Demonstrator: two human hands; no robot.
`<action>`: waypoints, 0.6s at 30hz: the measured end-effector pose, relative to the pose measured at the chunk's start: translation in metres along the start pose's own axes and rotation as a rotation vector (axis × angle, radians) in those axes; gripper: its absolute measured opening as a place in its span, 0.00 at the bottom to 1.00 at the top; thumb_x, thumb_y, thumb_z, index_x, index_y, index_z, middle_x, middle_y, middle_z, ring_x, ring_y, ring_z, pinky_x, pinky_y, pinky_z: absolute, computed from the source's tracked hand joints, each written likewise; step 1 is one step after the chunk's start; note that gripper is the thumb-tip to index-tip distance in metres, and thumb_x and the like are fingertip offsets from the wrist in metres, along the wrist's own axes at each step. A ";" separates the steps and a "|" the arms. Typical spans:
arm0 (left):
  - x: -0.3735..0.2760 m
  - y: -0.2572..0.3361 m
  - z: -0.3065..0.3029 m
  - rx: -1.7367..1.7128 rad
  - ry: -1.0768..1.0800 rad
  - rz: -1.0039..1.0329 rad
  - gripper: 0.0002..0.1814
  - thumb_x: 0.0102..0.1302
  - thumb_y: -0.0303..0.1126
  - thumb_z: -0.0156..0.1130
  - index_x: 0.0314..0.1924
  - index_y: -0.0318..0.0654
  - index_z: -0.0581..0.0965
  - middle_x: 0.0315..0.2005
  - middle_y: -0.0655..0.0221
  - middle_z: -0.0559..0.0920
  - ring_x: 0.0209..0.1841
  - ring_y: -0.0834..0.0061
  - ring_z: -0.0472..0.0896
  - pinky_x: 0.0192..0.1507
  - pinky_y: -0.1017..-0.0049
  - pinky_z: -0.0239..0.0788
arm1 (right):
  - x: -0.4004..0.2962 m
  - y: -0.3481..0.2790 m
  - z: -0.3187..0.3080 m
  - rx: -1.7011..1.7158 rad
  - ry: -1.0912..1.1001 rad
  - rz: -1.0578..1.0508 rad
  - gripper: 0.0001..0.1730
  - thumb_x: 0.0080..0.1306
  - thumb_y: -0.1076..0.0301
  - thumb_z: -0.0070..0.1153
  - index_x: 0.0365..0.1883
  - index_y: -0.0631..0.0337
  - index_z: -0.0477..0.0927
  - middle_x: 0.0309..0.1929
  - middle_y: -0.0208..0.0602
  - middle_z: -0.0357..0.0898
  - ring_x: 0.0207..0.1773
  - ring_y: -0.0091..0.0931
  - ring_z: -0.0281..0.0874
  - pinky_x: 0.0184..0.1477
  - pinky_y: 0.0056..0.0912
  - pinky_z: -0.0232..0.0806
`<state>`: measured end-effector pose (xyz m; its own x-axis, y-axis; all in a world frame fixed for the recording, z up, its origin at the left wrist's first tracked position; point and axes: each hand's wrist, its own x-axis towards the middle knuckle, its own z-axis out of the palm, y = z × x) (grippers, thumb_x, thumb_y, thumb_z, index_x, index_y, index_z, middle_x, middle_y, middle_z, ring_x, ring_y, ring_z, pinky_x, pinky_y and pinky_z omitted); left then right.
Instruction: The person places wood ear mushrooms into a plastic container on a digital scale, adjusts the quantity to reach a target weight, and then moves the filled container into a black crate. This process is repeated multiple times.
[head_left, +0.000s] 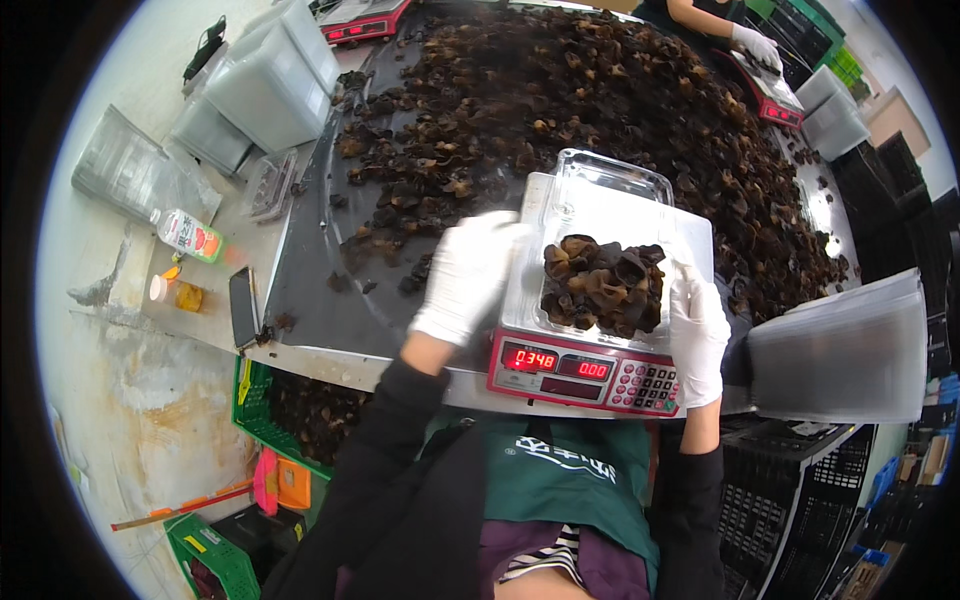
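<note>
Black wood-ear mushrooms (604, 285) fill the base of a clear plastic clamshell box, whose raised lid (619, 171) leans away at the back. The box sits on the metal pan of a red-framed digital scale (570, 382) with lit red digits. My right hand (699, 337), in a white glove, is at the box's right side; whether its fingers grip the rim cannot be told. My white-gloved left hand (469, 274), blurred, is over the table by the scale's left edge. Nothing shows in it, and its fingertips are unclear.
Loose wood-ear mushrooms (570, 82) cover much of the dark tabletop. Stacked clear boxes (840, 345) stand right of the scale, others (262, 90) at far left. A bottle (187, 235), jar (178, 292) and phone (243, 307) lie left. Across the table, another person's gloved hand (757, 46) is above a scale.
</note>
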<state>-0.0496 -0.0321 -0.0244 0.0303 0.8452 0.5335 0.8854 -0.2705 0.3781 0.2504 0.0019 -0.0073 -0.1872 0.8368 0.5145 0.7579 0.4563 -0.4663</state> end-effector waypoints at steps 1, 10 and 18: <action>-0.014 -0.028 0.001 0.106 -0.035 -0.094 0.16 0.64 0.34 0.63 0.51 0.44 0.82 0.51 0.62 0.81 0.53 0.60 0.78 0.58 0.63 0.69 | -0.002 0.000 -0.003 0.018 0.026 0.055 0.18 0.69 0.72 0.58 0.57 0.60 0.79 0.47 0.46 0.83 0.47 0.37 0.83 0.48 0.36 0.74; -0.088 -0.127 -0.004 -0.137 -0.027 -0.386 0.06 0.58 0.23 0.62 0.37 0.36 0.81 0.33 0.61 0.81 0.39 0.61 0.82 0.46 0.69 0.72 | -0.025 0.007 -0.011 0.226 0.129 0.315 0.14 0.71 0.69 0.58 0.53 0.65 0.81 0.45 0.44 0.83 0.46 0.34 0.83 0.51 0.31 0.72; -0.095 -0.117 -0.015 -0.327 0.101 -0.552 0.08 0.62 0.21 0.64 0.42 0.33 0.83 0.39 0.67 0.85 0.43 0.76 0.82 0.49 0.76 0.72 | -0.035 0.008 -0.011 0.212 0.035 0.429 0.17 0.73 0.64 0.57 0.56 0.63 0.80 0.47 0.44 0.83 0.45 0.31 0.83 0.49 0.32 0.73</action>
<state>-0.1628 -0.0874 -0.1077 -0.4466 0.8570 0.2570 0.5710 0.0518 0.8193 0.2695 -0.0270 -0.0211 0.1386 0.9542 0.2651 0.6169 0.1262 -0.7769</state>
